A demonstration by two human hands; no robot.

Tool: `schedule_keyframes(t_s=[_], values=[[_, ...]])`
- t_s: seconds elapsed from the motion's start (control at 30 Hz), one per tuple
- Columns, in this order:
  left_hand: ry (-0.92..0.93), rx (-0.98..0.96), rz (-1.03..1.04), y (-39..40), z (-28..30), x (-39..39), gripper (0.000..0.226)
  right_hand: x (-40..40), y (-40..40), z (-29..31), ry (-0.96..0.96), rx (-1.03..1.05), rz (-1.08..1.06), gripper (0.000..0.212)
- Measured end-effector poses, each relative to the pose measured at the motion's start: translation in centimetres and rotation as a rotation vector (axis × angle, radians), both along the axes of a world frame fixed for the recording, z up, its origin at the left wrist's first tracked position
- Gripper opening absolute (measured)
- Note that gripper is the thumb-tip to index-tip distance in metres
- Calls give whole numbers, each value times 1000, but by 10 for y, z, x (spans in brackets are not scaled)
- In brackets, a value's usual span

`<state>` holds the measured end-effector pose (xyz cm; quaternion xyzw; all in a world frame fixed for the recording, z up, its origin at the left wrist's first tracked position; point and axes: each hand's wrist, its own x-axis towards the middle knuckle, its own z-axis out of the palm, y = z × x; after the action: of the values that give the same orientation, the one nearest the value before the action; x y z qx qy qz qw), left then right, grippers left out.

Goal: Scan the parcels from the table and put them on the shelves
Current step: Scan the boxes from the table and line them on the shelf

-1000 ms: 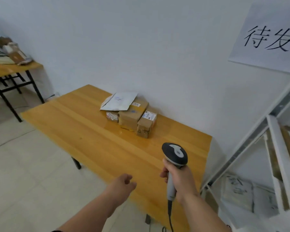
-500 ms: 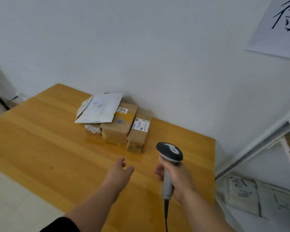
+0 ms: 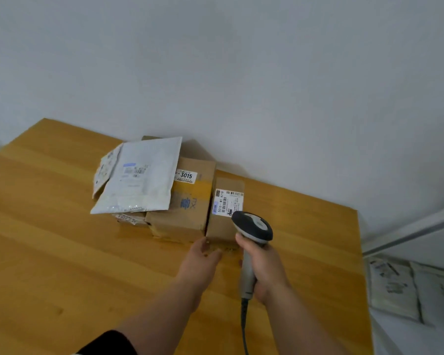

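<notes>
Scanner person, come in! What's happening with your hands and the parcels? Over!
Right hand grips grey handheld barcode scanner. Left hand open, reaching small brown cardboard box. White plastic mailer lies atop neighbouring boxes; nothing blocking.

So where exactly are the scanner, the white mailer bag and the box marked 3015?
scanner (image 3: 254, 225): head view, on its dark head.
white mailer bag (image 3: 141, 180): head view, on its flat top face.
box marked 3015 (image 3: 187, 208): head view, on its taped top.

You see soft, even light; faint shadows behind the parcels (image 3: 180, 190), a wide-angle bend at edges, blurred shelf (image 3: 408, 229).
</notes>
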<state>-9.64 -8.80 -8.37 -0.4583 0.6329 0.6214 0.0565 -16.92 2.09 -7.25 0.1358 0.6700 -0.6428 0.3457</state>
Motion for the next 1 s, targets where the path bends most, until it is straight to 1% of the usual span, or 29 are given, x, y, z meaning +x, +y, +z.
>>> schedule_keyframes(t_s=[0.07, 0.13, 0.2, 0.3, 0.37, 0.43, 0.5, 0.57, 0.63, 0.73, 0.87, 0.9, 0.97, 1.0], values=[[18, 38, 18, -1, -3, -2, 58, 1, -2, -3, -9, -7, 10, 42], [16, 25, 32, -1, -3, -4, 58, 2, 3, -4, -14, -16, 13, 35], [-2, -5, 19, 0, -5, -4, 50, 5, 13, -5, -20, -24, -9, 30], [-4, 11, 2, 11, -2, 0, 34, 12, 35, -6, -4, -18, -46, 34], [-17, -7, 0, 24, -1, 6, 37, 18, 50, -7, 1, -12, -65, 32], [-14, -16, -11, 40, -3, 16, 51, 26, 67, -8, -7, -6, -68, 27], [-19, -23, -61, 56, -10, 26, 81, 35, 83, -10, -26, 2, -54, 25], [-58, -87, -145, 72, -13, 35, 106, 46, 98, -9, -27, 10, -20, 26], [-84, -138, -182, 88, -13, 43, 119, 58, 114, -9, -37, 9, 11, 24], [-145, -191, -190, 111, -13, 53, 127, 76, 136, -7, -62, -23, 24, 19], [-261, -218, -190, 136, -13, 68, 123, 95, 161, 2, -97, -75, 47, 29], [-260, -233, -179, 143, -13, 72, 120, 99, 166, 6, -89, -69, 58, 35], [-223, -274, -150, 154, -13, 79, 113, 106, 178, 12, -64, -47, 71, 58], [-197, -301, -141, 159, -12, 83, 111, 109, 186, 15, -53, -46, 65, 65]])
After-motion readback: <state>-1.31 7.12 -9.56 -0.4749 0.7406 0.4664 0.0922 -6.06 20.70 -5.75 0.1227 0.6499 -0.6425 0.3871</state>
